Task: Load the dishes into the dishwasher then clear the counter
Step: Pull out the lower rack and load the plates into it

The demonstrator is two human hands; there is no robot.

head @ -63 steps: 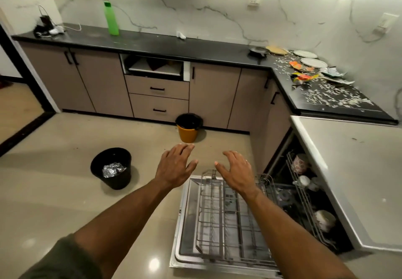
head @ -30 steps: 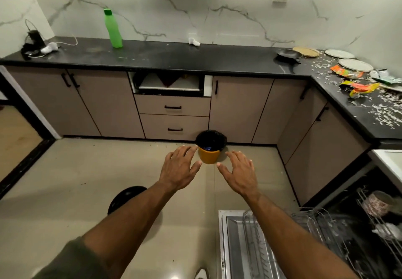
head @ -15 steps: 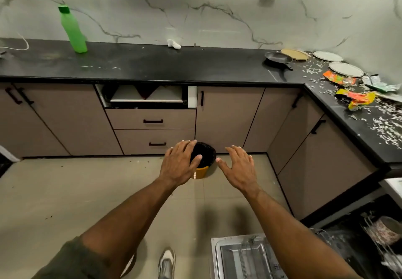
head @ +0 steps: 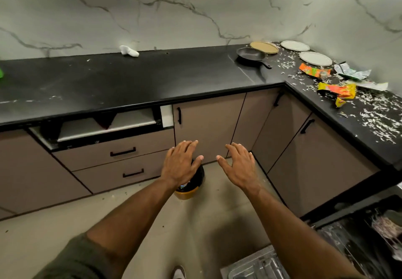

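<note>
black counter (head: pixel 141 78) | far corner: pan (head: pixel 250 55), three plates (head: pixel 315 58) | right run: wrappers (head: pixel 336 90), white scraps (head: pixel 378 115)

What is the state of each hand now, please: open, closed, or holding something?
Left hand: open, fingers spread, holding nothing.
Right hand: open, fingers spread, holding nothing.

Two bare forearms fill the lower half of the frame, ending in the left hand (head: pixel 180 165) and the right hand (head: pixel 239 167), both with short, pale fingernails. At the lower left, the left arm comes out of a dark olive-green sleeve (head: pixel 74 259) of soft, slightly creased cloth. At the bottom centre shows the toe of a light grey shoe (head: pixel 178 273).
</note>
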